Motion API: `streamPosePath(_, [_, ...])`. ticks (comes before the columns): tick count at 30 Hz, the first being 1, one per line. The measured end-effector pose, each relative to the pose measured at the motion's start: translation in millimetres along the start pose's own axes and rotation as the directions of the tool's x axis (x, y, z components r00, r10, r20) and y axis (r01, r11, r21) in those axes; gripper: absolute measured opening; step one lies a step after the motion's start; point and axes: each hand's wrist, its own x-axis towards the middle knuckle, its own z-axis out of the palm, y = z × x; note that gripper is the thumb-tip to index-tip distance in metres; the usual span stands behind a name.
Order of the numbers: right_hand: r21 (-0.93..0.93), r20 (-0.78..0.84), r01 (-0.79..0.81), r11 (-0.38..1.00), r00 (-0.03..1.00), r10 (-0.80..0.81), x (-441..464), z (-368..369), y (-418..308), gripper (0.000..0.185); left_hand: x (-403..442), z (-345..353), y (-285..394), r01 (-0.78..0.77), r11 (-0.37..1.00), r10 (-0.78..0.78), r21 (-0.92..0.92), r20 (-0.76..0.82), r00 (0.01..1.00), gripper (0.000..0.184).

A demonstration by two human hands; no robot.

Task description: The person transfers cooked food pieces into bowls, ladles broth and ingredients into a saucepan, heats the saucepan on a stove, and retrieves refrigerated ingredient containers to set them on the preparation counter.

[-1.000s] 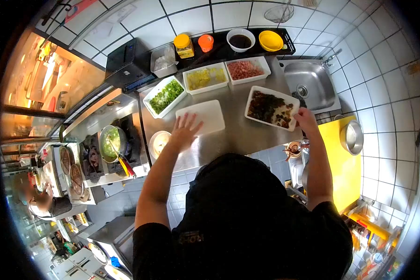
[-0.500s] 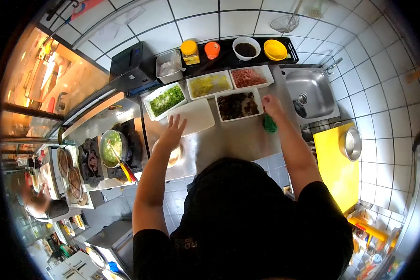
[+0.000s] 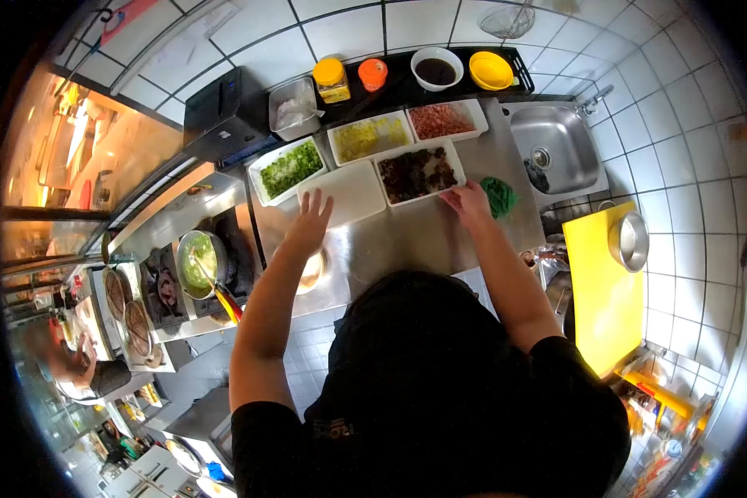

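Note:
My left hand point(image 3: 309, 222) has its fingers spread over the front left corner of a white rectangular piece point(image 3: 349, 195), a lid or a shallow tray; I cannot tell which. It seems to touch its edge. My right hand point(image 3: 471, 203) is closed at the front right corner of a white tray of dark chopped food point(image 3: 417, 174), fingers bent against its rim. Just right of that hand lies a crumpled green bundle point(image 3: 500, 197). Behind are white trays of chopped greens point(image 3: 292, 168), yellow pieces point(image 3: 369, 139) and pink chopped meat point(image 3: 441, 121).
A pan point(image 3: 201, 264) with a red-and-yellow-handled utensil sits on the stove at left. A steel sink point(image 3: 560, 137) is at right, above a yellow board point(image 3: 602, 307) with a metal bowl point(image 3: 631, 241). Jars and bowls line a black shelf point(image 3: 390, 93). Another person point(image 3: 66, 361) is far left.
My right hand has moved from the right side of the dark-food tray to its front right corner. More of the green bundle shows. My left hand stays by the white piece. The view has shifted slightly.

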Motion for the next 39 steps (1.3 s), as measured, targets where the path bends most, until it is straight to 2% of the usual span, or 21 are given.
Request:
streamPosePath(3, [-0.032,-0.04,-0.008,0.999,0.999,0.007,7.3,1.6,6.8,0.037,3.7,-18.0,7.5,0.031,0.999,-0.029,-0.02,0.092,0.995,0.084])
streamPosePath(6, [0.02,0.023,0.025,0.999,0.999,-0.026,3.9,-4.9,10.7,0.041,5.1,-7.5,4.7,0.017,0.999,-0.02,0.041,0.067,0.998,0.087])
streamPosePath(9, [-0.111,-0.06,0.003,0.994,0.998,-0.01,-26.4,-9.2,-3.3,0.053,6.6,1.5,-0.1,-0.026,0.997,0.022,0.07,0.057,0.998,0.089])
streamPosePath(10, [-0.309,-0.074,0.121,0.943,0.986,-0.151,-22.8,-19.9,0.9,0.055,6.2,-8.2,2.8,0.004,0.999,-0.008,0.051,0.071,0.997,0.085])
streamPosePath(12, [-0.655,-0.011,0.307,0.69,0.91,-0.415,-5.0,-52.2,18.8,0.061,5.5,-37.8,12.2,0.067,0.998,-0.069,0.015,0.102,0.992,0.078])
streamPosePath(13, [-0.825,0.028,0.341,0.45,0.82,-0.571,-23.5,-52.9,6.5,0.061,8.4,-35.5,6.2,0.096,0.993,-0.096,-0.062,0.016,0.995,0.072])
streamPosePath(15, [-0.972,0.172,0.234,-0.022,0.645,-0.744,-55.5,-54.8,-16.3,0.06,12.0,-28.9,-10.7,0.122,0.969,-0.156,-0.215,-0.147,0.977,0.062])
streamPosePath(16, [-0.968,0.251,0.129,-0.216,0.581,-0.774,-59.3,-64.6,-20.6,0.059,4.4,-31.1,-14.7,0.041,0.959,-0.146,-0.28,-0.365,0.92,0.044])
streamPosePath(17, [-0.919,0.338,0.004,-0.394,0.524,-0.782,-60.4,-77.3,-23.4,0.058,-1.5,-48.9,-6.3,0.089,0.922,-0.228,-0.377,-0.342,0.912,0.042])
streamPosePath(20, [-0.943,0.328,0.233,-0.238,0.772,-0.544,-22.6,-126.7,-16.9,0.054,-21.6,-109.7,26.1,0.207,0.777,-0.434,-0.595,-0.267,0.86,0.032])
streamPosePath(23, [-0.978,0.206,0.204,-0.05,0.882,-0.423,-21.0,-142.2,-26.9,0.051,-45.1,-130.7,34.5,-0.026,0.867,-0.269,-0.498,-0.511,0.816,0.034])
streamPosePath(25, [-0.969,0.222,0.245,-0.019,0.84,-0.495,-9.9,-160.4,-15.0,0.047,-66.0,-145.9,33.0,-0.118,0.942,-0.107,-0.314,-0.614,0.782,0.041])
streamPosePath(26, [-0.987,0.148,0.158,-0.015,0.883,-0.446,-32.1,-149.1,-22.8,0.048,-79.8,-155.1,31.4,-0.12,0.959,-0.08,-0.259,-0.649,0.757,0.044])
streamPosePath(27, [-0.97,0.219,0.241,-0.026,0.823,-0.524,-8.5,-178.9,6.3,0.05,-91.5,-176.0,40.5,-0.112,0.973,-0.062,-0.203,-0.693,0.719,0.043])
streamPosePath(28, [-0.988,0.129,0.154,0.021,0.891,-0.435,-13.0,-179.5,5.8,0.053,-100.2,-196.8,46.9,-0.124,0.986,-0.009,-0.113,-0.774,0.634,0.043])
streamPosePath(30, [-0.97,0.101,0.199,0.142,0.855,-0.508,-18.7,-187.7,13.9,0.049,-116.9,-253.9,52.4,-0.154,0.982,-0.021,-0.111,-0.871,0.49,0.036])
streamPosePath(31, [-0.968,0.083,0.193,0.161,0.849,-0.521,-48.7,-172.7,-3.2,0.047,-125.0,-288.3,54.9,-0.083,0.996,0.019,-0.016,-0.916,0.401,0.033])
streamPosePath(33, [-0.946,-0.003,0.125,0.299,0.919,-0.395,-82.9,-153.5,-29.8,0.05,-148.0,-352.6,41.0,-0.002,0.99,0.137,0.14,-0.966,0.218,0.033])
streamPosePath(35, [-0.901,0.009,0.226,0.37,0.863,-0.506,-87.2,-160.5,-21.4,0.048,-158.9,-410.1,25.5,0.045,0.982,0.18,0.182,-0.983,0.032,0.032])
streamPosePath(37, [-0.843,-0.019,0.277,0.462,0.842,-0.539,-93.3,-162.7,-27.9,0.047,-162.6,-462.1,9.6,0.132,0.99,0.062,0.044,-0.989,-0.134,0.033])
streamPosePath(39, [-0.763,-0.072,0.271,0.587,0.867,-0.494,-111.6,-157.6,-31.8,0.046,-156.5,-522.1,0.8,0.183,0.983,0.043,0.0,-0.972,-0.232,0.034])
